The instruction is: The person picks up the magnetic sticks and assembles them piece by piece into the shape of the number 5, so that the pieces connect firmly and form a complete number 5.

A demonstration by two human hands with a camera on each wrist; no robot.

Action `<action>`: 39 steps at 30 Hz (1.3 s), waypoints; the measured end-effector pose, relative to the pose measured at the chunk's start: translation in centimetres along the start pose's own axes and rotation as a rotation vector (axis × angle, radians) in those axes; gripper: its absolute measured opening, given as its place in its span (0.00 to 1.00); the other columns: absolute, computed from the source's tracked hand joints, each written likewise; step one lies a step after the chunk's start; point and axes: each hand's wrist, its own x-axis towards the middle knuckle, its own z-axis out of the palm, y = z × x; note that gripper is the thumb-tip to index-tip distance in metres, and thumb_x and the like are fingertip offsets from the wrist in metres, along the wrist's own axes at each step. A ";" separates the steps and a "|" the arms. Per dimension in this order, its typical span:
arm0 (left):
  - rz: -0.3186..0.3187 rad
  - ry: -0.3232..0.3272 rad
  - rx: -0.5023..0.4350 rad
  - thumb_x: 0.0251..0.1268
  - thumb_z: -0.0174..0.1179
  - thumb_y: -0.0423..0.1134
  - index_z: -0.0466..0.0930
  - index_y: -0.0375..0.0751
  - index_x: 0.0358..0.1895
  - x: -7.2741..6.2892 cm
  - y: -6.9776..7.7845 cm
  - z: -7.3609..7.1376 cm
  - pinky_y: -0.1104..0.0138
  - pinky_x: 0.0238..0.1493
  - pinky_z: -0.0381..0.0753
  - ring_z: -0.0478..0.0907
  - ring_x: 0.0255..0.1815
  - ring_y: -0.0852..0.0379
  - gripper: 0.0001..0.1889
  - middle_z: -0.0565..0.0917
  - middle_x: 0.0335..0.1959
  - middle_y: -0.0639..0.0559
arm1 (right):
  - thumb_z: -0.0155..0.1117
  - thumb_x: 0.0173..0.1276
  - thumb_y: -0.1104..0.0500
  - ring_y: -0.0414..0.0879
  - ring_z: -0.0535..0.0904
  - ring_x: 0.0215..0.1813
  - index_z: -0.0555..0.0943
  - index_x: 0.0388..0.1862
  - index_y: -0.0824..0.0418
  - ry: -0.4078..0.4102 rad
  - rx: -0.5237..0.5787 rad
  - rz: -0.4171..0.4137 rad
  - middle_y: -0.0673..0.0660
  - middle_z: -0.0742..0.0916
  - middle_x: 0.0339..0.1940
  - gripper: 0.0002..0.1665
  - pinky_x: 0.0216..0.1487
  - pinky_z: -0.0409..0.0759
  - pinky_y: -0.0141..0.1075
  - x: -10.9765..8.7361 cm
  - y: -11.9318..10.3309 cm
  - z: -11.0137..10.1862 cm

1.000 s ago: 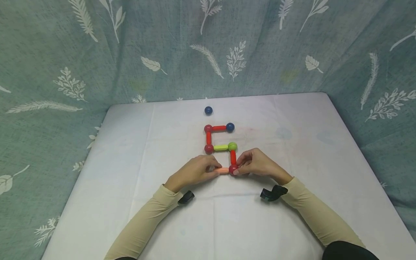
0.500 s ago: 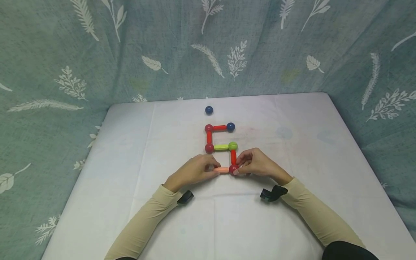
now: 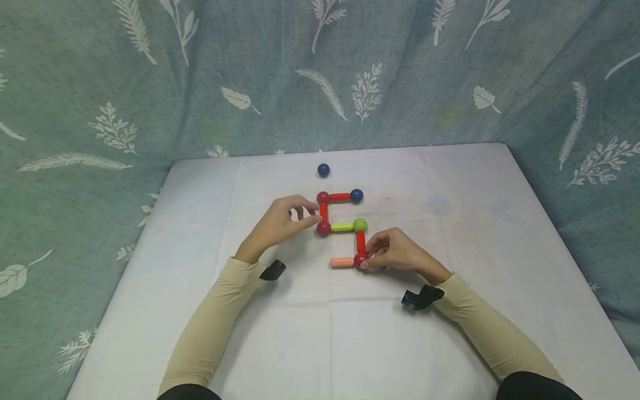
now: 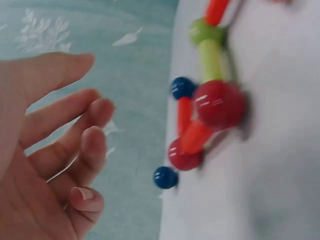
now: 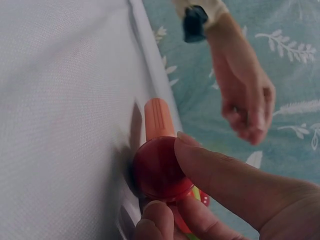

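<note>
My right hand [image 3: 400, 253] pinches the near red ball [image 5: 160, 169] between thumb and fingers. From that ball an orange stick [image 3: 342, 262] points left and a red stick [image 3: 360, 242] runs back to a green ball [image 3: 360, 225]. A yellow-green stick [image 3: 342, 226] joins the green ball to another red ball [image 4: 220, 105]. Further back a red stick, a third red ball [image 3: 323, 198], another red stick [image 3: 340, 196] and a blue ball [image 3: 356, 195] continue the chain. My left hand [image 4: 55, 145] is raised beside the chain's left side, fingers loosely bent, holding nothing.
A loose blue ball [image 3: 323, 170] lies behind the chain, near the back edge of the white-covered table [image 3: 480, 222]. A green leaf-patterned cloth [image 3: 270, 78] hangs behind and at the sides. Dark wrist cameras [image 3: 273, 270] are strapped to both sleeves.
My left hand has let go of the orange stick and moved back and left, up beside the chain's left side. The orange stick stays at the red ball; my right hand keeps its pinch.
</note>
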 end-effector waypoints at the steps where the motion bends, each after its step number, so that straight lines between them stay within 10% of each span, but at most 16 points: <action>1: -0.017 0.037 -0.016 0.67 0.70 0.47 0.89 0.44 0.52 0.4 0.0 -0.5 0.63 0.38 0.74 0.78 0.41 0.54 0.15 0.88 0.43 0.52 | 0.81 0.56 0.62 0.42 0.81 0.29 0.85 0.43 0.69 -0.001 0.001 -0.003 0.58 0.90 0.34 0.18 0.29 0.83 0.33 0.0 0.0 0.0; 15: -0.178 0.379 -0.218 0.67 0.69 0.52 0.86 0.42 0.57 6.5 -2.9 -2.2 0.61 0.49 0.78 0.80 0.52 0.50 0.22 0.87 0.49 0.44 | 0.81 0.57 0.62 0.41 0.81 0.29 0.85 0.43 0.69 -0.009 0.011 -0.018 0.58 0.90 0.35 0.18 0.29 0.82 0.33 0.1 0.3 -0.1; 39: -0.427 0.353 -0.282 0.66 0.70 0.50 0.83 0.38 0.62 12.5 -6.7 0.2 0.60 0.56 0.77 0.79 0.58 0.48 0.26 0.85 0.57 0.42 | 0.82 0.56 0.62 0.41 0.80 0.29 0.86 0.42 0.69 0.000 0.000 -0.006 0.57 0.89 0.34 0.18 0.29 0.81 0.32 0.2 0.5 -0.1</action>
